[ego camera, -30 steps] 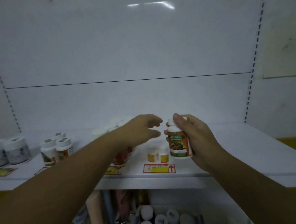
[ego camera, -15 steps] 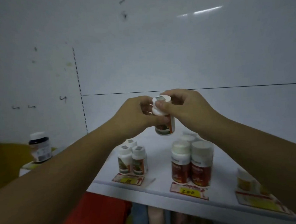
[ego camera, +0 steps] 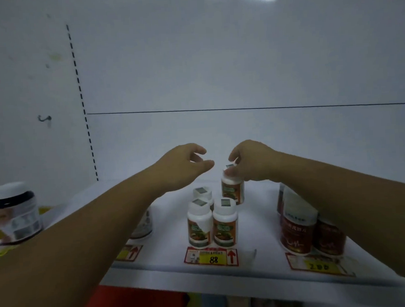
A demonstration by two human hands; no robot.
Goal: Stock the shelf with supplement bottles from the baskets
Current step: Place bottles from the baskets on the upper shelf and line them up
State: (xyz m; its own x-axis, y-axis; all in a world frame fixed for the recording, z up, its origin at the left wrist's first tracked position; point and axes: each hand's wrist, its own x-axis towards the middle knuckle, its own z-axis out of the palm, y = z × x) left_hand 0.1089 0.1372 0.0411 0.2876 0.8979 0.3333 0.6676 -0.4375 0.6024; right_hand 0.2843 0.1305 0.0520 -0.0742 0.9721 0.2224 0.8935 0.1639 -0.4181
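Half a second ago both hands held the small white-capped supplement bottle with the green-and-red label [ego camera: 232,189] in the air; now it stands on the white metal shelf [ego camera: 255,223], just behind the right-hand bottle of the front pair above the "88" price tag [ego camera: 211,258]. The right hand [ego camera: 252,162] still pinches its cap. The left hand [ego camera: 185,165] has let go and hovers open beside it. Placement looks nearly finished; release should follow.

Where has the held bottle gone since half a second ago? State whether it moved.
Yes. The bottle has come down onto the shelf, behind the front pair of bottles, under the right hand.
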